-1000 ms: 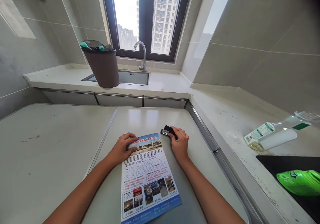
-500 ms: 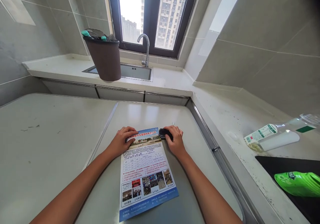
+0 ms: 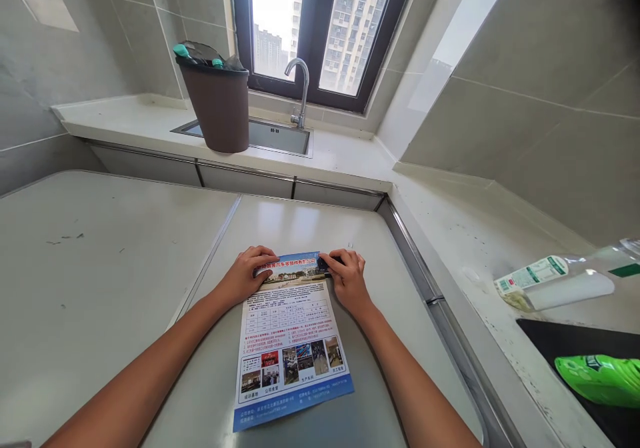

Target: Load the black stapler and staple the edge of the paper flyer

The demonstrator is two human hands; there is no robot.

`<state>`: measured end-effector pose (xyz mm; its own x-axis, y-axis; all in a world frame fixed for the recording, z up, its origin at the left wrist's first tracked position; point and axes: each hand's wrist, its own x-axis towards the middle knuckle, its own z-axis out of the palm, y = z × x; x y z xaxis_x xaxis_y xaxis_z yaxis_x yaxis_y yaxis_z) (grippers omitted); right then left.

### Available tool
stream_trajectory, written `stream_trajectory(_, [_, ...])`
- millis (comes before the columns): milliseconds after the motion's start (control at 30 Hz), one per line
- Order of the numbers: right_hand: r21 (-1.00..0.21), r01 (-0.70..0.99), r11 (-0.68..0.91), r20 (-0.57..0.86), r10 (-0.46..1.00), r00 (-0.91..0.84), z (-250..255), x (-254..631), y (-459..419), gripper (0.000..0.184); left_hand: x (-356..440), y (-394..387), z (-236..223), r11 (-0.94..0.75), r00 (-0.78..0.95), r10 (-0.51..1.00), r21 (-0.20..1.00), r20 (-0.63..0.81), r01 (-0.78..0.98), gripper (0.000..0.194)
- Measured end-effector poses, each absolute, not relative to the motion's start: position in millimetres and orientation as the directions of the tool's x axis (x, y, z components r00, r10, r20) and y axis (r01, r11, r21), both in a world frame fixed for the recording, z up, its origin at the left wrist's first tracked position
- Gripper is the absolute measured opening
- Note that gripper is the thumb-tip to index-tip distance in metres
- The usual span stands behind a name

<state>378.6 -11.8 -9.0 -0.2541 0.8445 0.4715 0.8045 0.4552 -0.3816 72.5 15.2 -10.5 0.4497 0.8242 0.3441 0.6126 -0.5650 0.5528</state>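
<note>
A printed colour leaflet [image 3: 290, 338] lies flat on the grey worktop [image 3: 125, 255] straight ahead of me. My left hand [image 3: 247, 276] rests on its top left corner, fingers curled down onto the paper. My right hand [image 3: 346, 278] is closed over a small black stapler [image 3: 326, 262] set against the leaflet's top right corner. Most of the stapler is hidden under my fingers.
A brown bin [image 3: 219, 101] stands by the sink [image 3: 273, 136] and tap [image 3: 301, 91] below the window. On the right counter lie a clear plastic bottle [image 3: 555, 281] and a green object [image 3: 600, 378] on a black mat [image 3: 575, 348]. A metal rail [image 3: 425, 281] edges the worktop.
My right hand has brought the stapler left from beside the leaflet onto its top right corner. My left hand has stayed on the top left corner. The view has tilted slightly.
</note>
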Motion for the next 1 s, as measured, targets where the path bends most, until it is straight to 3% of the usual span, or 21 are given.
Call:
stream_trajectory(300, [-0.440, 0.768, 0.465, 0.453, 0.853, -0.257, -10.4, 375.0, -12.5, 0.050, 73.0, 16.4, -14.1, -0.556, 0.452, 0.829, 0.562, 0.329, 0.613, 0.031])
stream_trajectory(1000, [-0.365, 0.819, 0.443, 0.443, 0.856, -0.266, -9.7, 370.4, -14.7, 0.048, 74.8, 15.4, -13.1, -0.528, 0.438, 0.847, 0.579, 0.302, 0.621, 0.032])
